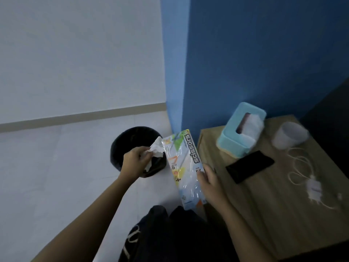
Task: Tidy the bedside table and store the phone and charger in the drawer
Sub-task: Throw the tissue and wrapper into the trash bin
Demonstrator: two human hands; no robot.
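Head view, left hand [135,159]: pinches crumpled tissue [156,147].
Right hand [208,181]: grips scissors pack [186,163].
Phone [249,165]: likely slick, rigid; we'd take its long edges.

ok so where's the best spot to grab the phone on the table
Likely from above, pinching the phone across its two long edges near the middle. It lies flat on the table, so only the thin sides offer a hold. The tissue box sits close to its far edge.
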